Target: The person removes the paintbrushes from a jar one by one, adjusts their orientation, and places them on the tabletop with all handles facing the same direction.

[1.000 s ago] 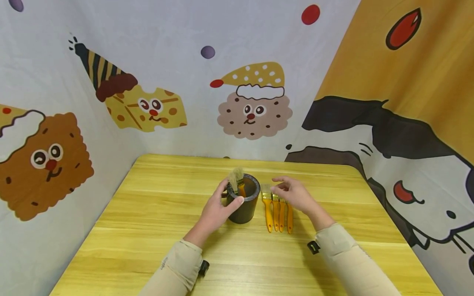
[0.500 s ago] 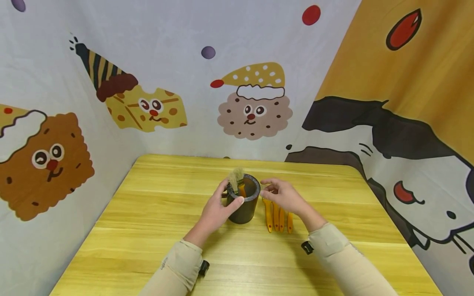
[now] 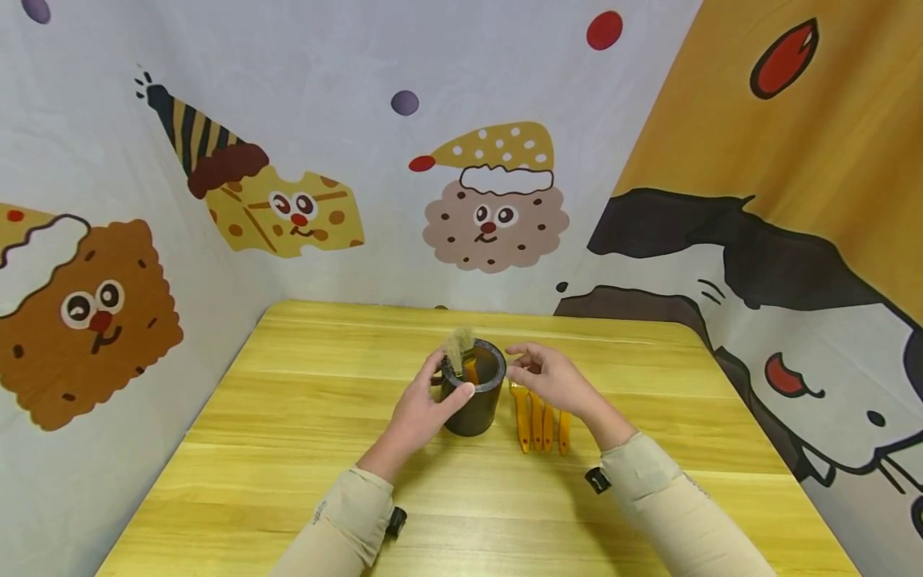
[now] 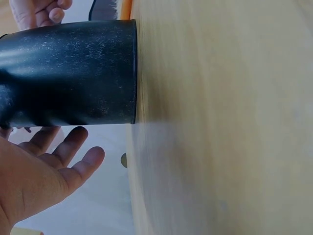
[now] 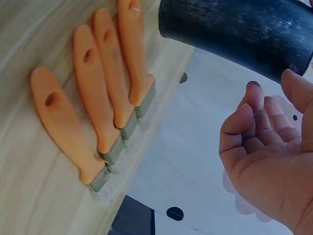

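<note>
My left hand (image 3: 425,401) grips a black cup (image 3: 472,413) standing on the table, thumb over the near rim and fingers round its left side. Inside lean paintbrushes (image 3: 458,346) with pale bristles up, one orange handle showing. Beside the cup's right rim is my right hand (image 3: 548,381), its fingers loosely bent with nothing between them. In the right wrist view, its thumb (image 5: 297,90) lies right at the cup's edge. Several more paintbrushes (image 5: 90,83) with orange handles lie in a row to the right of the cup. From the head, the right hand covers most of their bristles.
A wood-grain table (image 3: 303,449) carries everything. Behind its far edge hangs a white cloth (image 3: 360,48) printed with cartoon food, with an orange panel (image 3: 851,152) on the right. Each sleeve has a small black clip near the cuff.
My right hand has moved left, from above the lying paintbrushes to the cup's rim, then stayed nearly still. My left hand and the cup have not moved.
</note>
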`<state>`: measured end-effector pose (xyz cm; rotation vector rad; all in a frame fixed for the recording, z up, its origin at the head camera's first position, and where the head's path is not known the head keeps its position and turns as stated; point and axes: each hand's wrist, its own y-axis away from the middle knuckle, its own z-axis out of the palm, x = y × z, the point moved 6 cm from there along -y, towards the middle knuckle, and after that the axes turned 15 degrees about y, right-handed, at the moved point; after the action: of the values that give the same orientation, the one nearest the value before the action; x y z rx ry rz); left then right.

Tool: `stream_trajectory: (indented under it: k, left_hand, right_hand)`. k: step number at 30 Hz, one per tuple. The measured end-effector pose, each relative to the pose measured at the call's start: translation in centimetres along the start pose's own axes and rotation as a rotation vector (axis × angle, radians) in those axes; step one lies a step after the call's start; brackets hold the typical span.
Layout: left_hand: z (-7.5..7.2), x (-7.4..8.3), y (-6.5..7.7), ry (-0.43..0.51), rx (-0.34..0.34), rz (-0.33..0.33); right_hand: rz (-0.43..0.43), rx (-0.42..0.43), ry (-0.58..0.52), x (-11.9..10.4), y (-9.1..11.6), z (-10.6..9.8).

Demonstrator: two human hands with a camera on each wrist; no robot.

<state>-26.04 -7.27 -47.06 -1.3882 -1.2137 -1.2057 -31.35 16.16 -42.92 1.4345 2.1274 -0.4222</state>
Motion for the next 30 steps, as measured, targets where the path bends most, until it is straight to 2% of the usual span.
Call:
stream_trajectory:
  k: [12,26,30]
  left_hand:
    - [-0.1,0.2,-0.1,0.012,-0.014,0.046]
    - [-0.1,-0.1,-0.2,0.008,-0.018,0.019]
    - [-0.1,-0.1,-0.1,0.006,-0.016,0.010]
  right_hand:
    - [-0.064,0.059,-0.004,-2.2,0.0,-1.2]
    - [-0.057,0.023,0.037,-5.5,-3.5,0.5]
    - [-0.096,0.046,0.045,-6.3,-4.1,0.9]
